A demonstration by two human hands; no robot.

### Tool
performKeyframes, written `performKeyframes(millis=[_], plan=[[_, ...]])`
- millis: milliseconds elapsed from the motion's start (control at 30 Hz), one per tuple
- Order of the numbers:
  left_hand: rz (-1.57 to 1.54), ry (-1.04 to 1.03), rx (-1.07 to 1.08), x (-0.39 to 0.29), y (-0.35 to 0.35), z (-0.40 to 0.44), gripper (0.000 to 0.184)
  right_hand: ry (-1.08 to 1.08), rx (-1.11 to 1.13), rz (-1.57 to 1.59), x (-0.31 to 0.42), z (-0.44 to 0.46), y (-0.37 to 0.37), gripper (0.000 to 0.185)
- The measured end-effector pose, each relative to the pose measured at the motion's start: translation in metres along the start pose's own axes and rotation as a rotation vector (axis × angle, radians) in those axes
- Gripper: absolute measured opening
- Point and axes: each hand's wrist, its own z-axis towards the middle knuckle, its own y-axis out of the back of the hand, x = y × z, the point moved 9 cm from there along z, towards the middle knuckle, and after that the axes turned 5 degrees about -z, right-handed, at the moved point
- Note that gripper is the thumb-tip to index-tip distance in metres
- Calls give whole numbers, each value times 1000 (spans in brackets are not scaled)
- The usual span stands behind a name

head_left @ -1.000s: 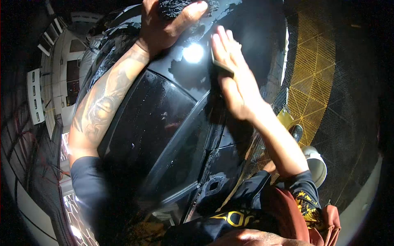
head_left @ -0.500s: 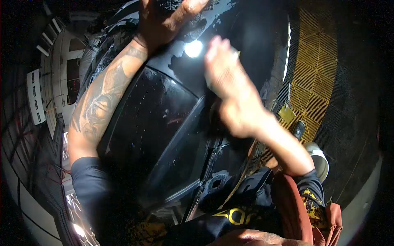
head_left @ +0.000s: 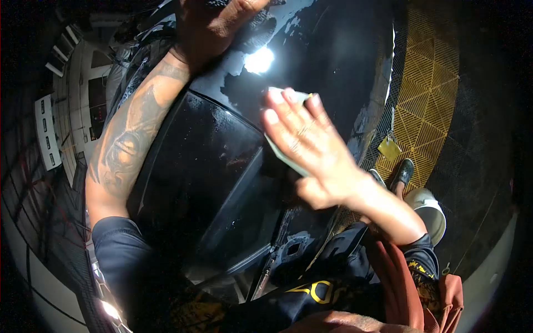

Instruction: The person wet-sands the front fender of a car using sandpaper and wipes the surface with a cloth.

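My right hand (head_left: pixel 311 141) lies flat over a pale green sheet of sandpaper (head_left: pixel 284 159), pressing it on the wet black car panel (head_left: pixel 344 72). The sheet's edges stick out beyond the fingertips and along the thumb side. At the top edge of the view, my left hand (head_left: pixel 214 25) is closed around a dark, rough sponge, mostly cut off by the frame. Greyish wet smears and a bright light reflection show on the panel between my hands. Below them is a dark car window (head_left: pixel 205 166) with water drops.
A white bucket (head_left: pixel 436 219) stands on the floor at the right, near a foot in a dark shoe (head_left: pixel 405 171). Yellow floor tiles (head_left: pixel 425 94) run along the car. A reddish cloth (head_left: pixel 397 277) hangs by my body.
My right hand has moved down and slightly left over the panel, and the green sheet under it shows more. The left hand has shifted slightly up and left with the sponge.
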Motion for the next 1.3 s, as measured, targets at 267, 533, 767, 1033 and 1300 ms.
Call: performKeyframes(millis=[267, 533, 767, 1033, 1300], plan=[[-66, 29, -12, 7, 0, 0, 22, 1, -307, 56, -30, -23, 50, 71], [-157, 144, -24, 13, -2, -3, 23, -112, -167, 32, 8, 9, 0, 87], [94, -109, 46, -5, -3, -1, 19, -76, -114, 51, 2, 9, 1, 85], [93, -43, 26, -10, -3, 2, 23, 53, -51, 32, -4, 7, 4, 83], [67, -106, 16, -10, -3, -1, 20, 126, 13, 57, -13, -2, -1, 73]])
